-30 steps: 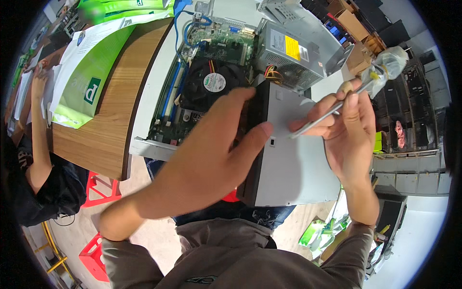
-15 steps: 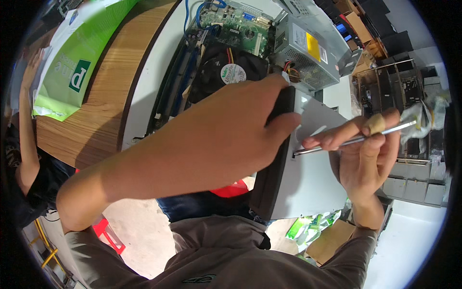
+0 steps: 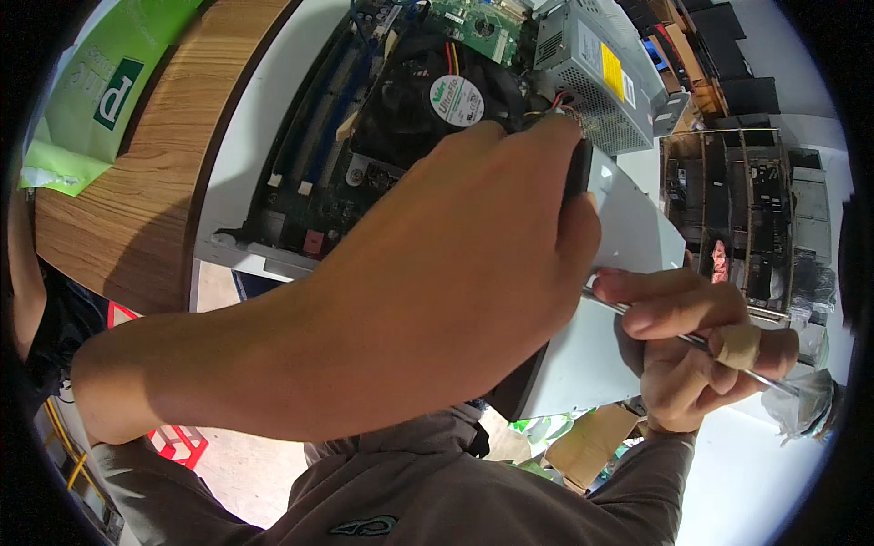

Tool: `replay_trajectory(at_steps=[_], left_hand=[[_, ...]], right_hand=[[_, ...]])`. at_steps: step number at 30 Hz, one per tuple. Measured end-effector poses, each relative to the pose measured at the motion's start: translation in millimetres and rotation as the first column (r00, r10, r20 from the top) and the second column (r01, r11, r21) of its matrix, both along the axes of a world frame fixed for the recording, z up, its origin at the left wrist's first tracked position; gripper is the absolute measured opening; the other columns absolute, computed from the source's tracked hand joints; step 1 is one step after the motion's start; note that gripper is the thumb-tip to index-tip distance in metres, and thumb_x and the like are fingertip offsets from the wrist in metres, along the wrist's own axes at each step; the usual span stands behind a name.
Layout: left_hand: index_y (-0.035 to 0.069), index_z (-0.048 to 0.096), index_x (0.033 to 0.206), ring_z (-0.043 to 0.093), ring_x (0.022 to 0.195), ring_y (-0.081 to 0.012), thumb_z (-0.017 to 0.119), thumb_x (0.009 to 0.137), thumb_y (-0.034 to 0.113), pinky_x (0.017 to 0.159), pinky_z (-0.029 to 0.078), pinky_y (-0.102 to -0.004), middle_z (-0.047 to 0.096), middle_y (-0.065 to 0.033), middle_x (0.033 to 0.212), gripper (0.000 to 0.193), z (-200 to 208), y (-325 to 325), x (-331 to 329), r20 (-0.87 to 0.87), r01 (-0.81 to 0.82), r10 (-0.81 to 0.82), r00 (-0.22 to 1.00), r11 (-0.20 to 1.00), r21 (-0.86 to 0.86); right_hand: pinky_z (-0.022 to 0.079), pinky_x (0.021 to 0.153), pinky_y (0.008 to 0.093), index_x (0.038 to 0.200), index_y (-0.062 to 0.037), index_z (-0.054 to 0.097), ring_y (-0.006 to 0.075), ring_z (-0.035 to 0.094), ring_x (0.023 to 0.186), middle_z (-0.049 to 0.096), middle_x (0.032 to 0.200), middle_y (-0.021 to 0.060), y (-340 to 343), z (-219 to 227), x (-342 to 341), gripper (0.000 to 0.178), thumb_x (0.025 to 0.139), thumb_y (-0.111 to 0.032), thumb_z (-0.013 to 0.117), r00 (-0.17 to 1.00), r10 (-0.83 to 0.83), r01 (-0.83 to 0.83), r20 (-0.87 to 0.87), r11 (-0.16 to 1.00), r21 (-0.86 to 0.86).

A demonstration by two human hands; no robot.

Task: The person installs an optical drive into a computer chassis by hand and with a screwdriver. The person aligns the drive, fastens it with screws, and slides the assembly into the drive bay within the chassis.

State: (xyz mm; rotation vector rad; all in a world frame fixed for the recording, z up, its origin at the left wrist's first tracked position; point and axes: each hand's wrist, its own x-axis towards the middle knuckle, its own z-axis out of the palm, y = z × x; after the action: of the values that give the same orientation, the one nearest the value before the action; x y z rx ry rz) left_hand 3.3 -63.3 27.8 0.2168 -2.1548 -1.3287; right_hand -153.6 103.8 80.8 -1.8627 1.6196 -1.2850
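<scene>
Left hand [image 3: 487, 241] grasps the grey box [image 3: 583, 364] to its right while right hand [image 3: 687, 378] pinches a rod [image 3: 767, 379].

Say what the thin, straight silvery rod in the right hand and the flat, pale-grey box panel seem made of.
Thin silvery rod: probably metal, polished, given its bright highlights. Flat pale-grey panel: likely sheet metal, smooth and satin, judging by its even, pale sheen; whether painted or bare, I cannot tell.

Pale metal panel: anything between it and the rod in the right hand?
Nothing visible: the rod in the right hand angles toward the pale metal panel, its end close to the left hand. Can't tell whether the tip touches.
</scene>
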Motion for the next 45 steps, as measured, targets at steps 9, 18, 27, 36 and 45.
replay_trajectory(at_steps=[9,18,27,36,45], left_hand=[[-0.006,0.049,0.131,0.056,0.066,-0.0191,0.059,0.100,0.019,0.063,0.045,-0.0342,0.058,-0.0124,0.078,0.040,0.8,6.3,-2.3,-0.043,-0.031,0.032,0.999,0.999,0.004],[-0.005,0.048,0.131,0.056,0.068,-0.0204,0.058,0.100,0.017,0.065,0.045,-0.0352,0.057,-0.0128,0.079,0.038,4.6,2.0,1.5,-0.005,-0.011,0.011,1.000,0.999,0.051],[-0.004,0.048,0.130,0.055,0.069,-0.0218,0.057,0.101,0.016,0.066,0.045,-0.0362,0.055,-0.0133,0.080,0.037,10.2,-1.6,3.4,0.051,0.046,-0.054,0.997,0.988,0.146],[-0.004,0.048,0.129,0.058,0.073,-0.0307,0.057,0.100,0.016,0.070,0.046,-0.0401,0.058,-0.0178,0.085,0.037,2.6,2.2,-4.9,-0.016,-0.035,0.038,0.999,0.990,0.133],[-0.004,0.051,0.129,0.056,0.068,-0.0252,0.061,0.099,0.020,0.065,0.045,-0.0368,0.059,-0.0155,0.080,0.040,-8.9,1.6,-2.0,-0.034,-0.047,0.044,0.998,0.994,-0.103]], right_hand=[[0.064,0.074,0.0485,0.107,-0.0067,0.029,0.0374,0.073,0.078,0.065,0.080,0.0185,-3.5,1.2,1.7,0.037,0.106,-0.042,0.038,0.989,-0.116,0.111,0.093,0.992,0.057],[0.065,0.075,0.0471,0.107,-0.0062,0.030,0.0358,0.073,0.078,0.066,0.080,0.0166,-9.2,1.0,4.0,0.041,0.105,-0.046,0.039,0.975,-0.170,0.163,0.144,0.985,0.058],[0.062,0.077,0.0505,0.096,-0.0050,0.038,0.0385,0.072,0.077,0.067,0.082,0.0197,-2.6,3.2,8.3,0.041,0.103,-0.045,0.045,0.980,-0.177,0.165,0.092,0.978,0.126],[0.061,0.085,0.0509,0.093,-0.0144,0.036,0.0326,0.072,0.071,0.067,0.079,0.0134,-6.3,1.3,6.8,0.031,0.103,-0.038,0.054,0.992,-0.058,0.056,-0.110,0.998,-0.014],[0.064,0.068,0.0438,0.101,-0.0101,0.036,0.0316,0.070,0.070,0.060,0.080,0.0130,-17.4,0.3,9.6,0.030,0.108,-0.039,0.034,0.985,-0.141,0.141,0.099,0.990,0.007]])
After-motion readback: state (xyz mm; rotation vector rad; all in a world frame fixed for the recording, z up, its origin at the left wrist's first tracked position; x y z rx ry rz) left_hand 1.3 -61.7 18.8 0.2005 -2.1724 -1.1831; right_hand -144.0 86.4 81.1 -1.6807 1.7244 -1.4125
